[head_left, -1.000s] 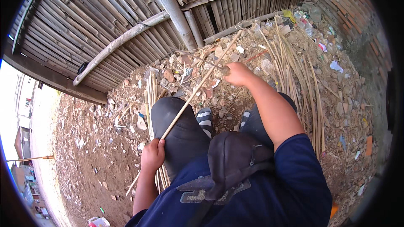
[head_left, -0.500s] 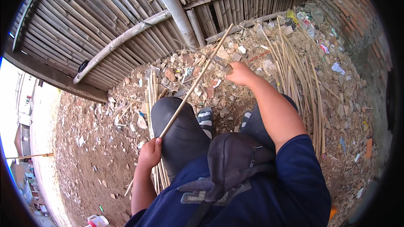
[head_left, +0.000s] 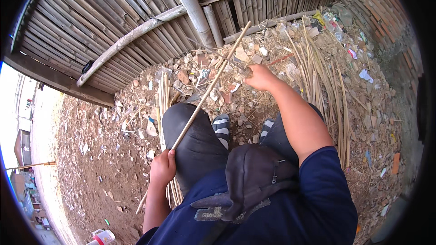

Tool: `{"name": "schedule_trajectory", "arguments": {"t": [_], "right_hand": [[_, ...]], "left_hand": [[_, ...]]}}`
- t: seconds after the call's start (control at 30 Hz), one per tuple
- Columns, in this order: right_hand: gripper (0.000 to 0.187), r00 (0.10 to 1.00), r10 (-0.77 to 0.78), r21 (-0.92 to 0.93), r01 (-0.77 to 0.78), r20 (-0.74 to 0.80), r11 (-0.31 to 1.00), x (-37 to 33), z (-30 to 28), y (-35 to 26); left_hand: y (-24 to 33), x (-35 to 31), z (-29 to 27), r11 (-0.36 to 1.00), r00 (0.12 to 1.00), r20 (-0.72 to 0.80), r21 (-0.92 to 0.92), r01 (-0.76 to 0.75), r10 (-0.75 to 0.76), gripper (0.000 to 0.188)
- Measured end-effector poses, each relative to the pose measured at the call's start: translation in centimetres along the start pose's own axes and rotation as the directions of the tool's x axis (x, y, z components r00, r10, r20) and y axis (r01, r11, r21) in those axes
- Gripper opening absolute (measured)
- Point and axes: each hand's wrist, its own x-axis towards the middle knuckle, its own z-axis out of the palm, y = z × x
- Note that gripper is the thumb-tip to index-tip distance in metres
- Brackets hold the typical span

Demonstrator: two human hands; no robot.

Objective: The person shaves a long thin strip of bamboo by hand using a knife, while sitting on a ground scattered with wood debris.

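Note:
A long, thin bamboo strip (head_left: 206,97) slants from beside my left thigh up toward the bamboo wall. My left hand (head_left: 162,168) is closed round its lower part, near my left knee, and the tail end sticks out below the wrist. My right hand (head_left: 262,78) grips the handle of a knife (head_left: 238,65), out ahead of my knees. Its narrow dark blade points up and to the left and meets the strip near the far end; whether it cuts in cannot be made out. Under my left forearm lie several more bamboo strips (head_left: 162,109).
A large bundle of bamboo strips (head_left: 318,77) lies to the right. Ahead stands a bamboo slat wall (head_left: 136,18), with a brick wall (head_left: 381,13) at the right. Stones and litter cover the ground (head_left: 100,163). A white and red container (head_left: 103,237) sits at lower left.
The knife blade shows farther to the left past the strip. The strip's far end has risen slightly, and both hands keep their holds nearly in place.

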Motion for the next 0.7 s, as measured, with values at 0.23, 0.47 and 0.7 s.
{"name": "schedule_trajectory", "arguments": {"t": [0.23, 0.47, 0.7], "right_hand": [[0.028, 0.976, -0.151, -0.301, 0.193, 0.156, 0.934, -3.6, -0.7, -5.9], [0.030, 0.993, -0.073, -0.098, 0.082, 0.093, 0.992, -2.4, -1.0, -3.2], [0.028, 0.930, -0.282, -0.246, 0.337, 0.234, 0.909, -3.8, 0.6, -6.2]], "left_hand": [[0.0, -0.2, 0.1, 0.998, 0.996, -0.071, 0.041, -0.043, 0.046, 0.042], [0.0, -0.3, 0.0, 0.997, 0.998, -0.036, -0.059, -0.058, 0.056, 0.044], [-1.7, -0.9, -0.8, 0.973, 0.989, 0.137, -0.228, -0.028, 0.060, 0.045]]}}
